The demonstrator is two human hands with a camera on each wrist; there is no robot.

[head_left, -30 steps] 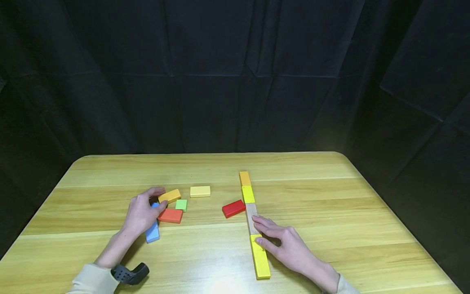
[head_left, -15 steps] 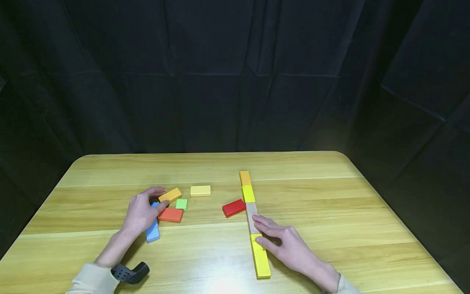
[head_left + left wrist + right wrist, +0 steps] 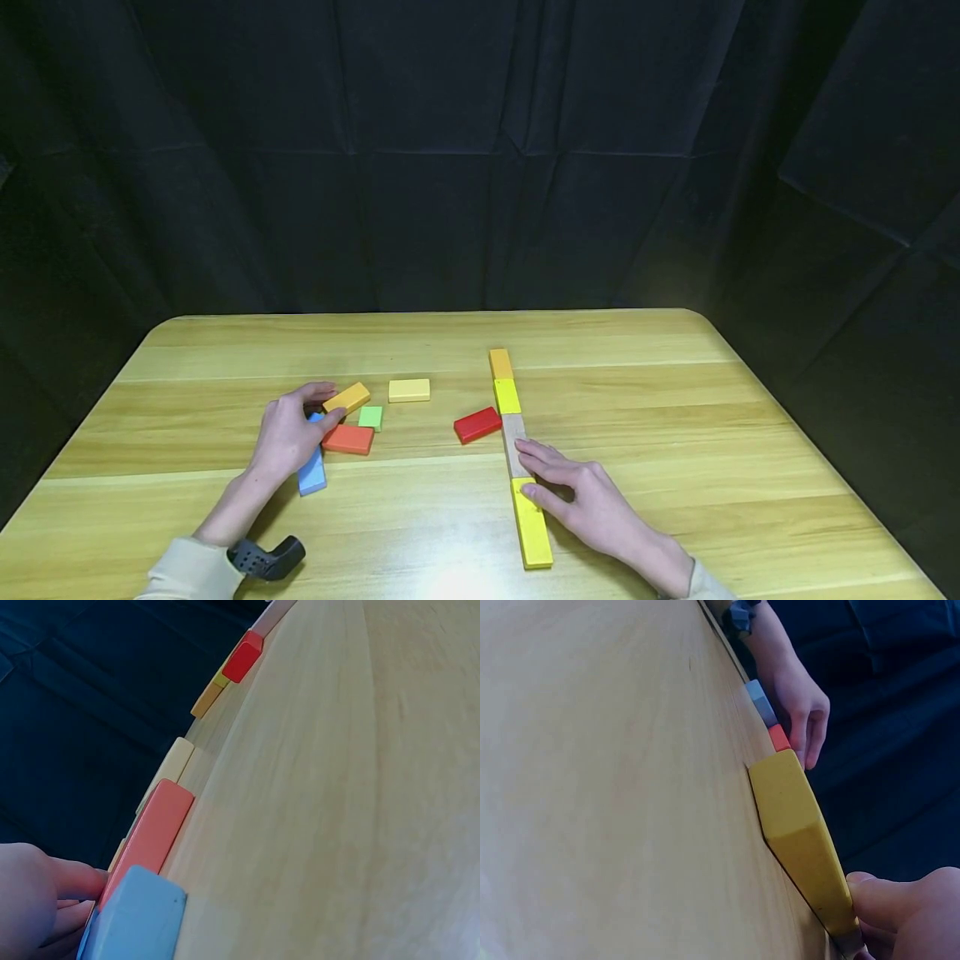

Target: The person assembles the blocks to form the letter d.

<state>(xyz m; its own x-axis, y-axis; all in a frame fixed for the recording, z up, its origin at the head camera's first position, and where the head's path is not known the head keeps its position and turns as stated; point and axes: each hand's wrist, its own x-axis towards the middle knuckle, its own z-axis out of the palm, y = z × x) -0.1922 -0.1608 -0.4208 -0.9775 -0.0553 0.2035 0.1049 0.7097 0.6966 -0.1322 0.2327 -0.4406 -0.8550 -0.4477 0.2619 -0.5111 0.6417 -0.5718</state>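
My left hand (image 3: 288, 429) pinches the near-left end of an orange block (image 3: 348, 397) between thumb and fingers. Under that hand lies a long blue block (image 3: 312, 475), partly hidden, with a coral-red block (image 3: 349, 439) and a small green block (image 3: 371, 418) beside it. My right hand (image 3: 588, 500) rests at a straight row of blocks, fingertips on the greyish block (image 3: 512, 440) and thumb on the long yellow block (image 3: 532, 529). Farther up the row come a short yellow block (image 3: 507, 396) and an orange end block (image 3: 500, 364).
A dark red block (image 3: 477, 425) lies slantwise, its right end against the row. Between the two groups, toward the back, sits a pale yellow block (image 3: 408, 391). The wooden table (image 3: 637, 350) ends before a dark curtain (image 3: 435, 233).
The orange block's far end has turned very slightly away in the left hand. Both hands and the other blocks hold their places.
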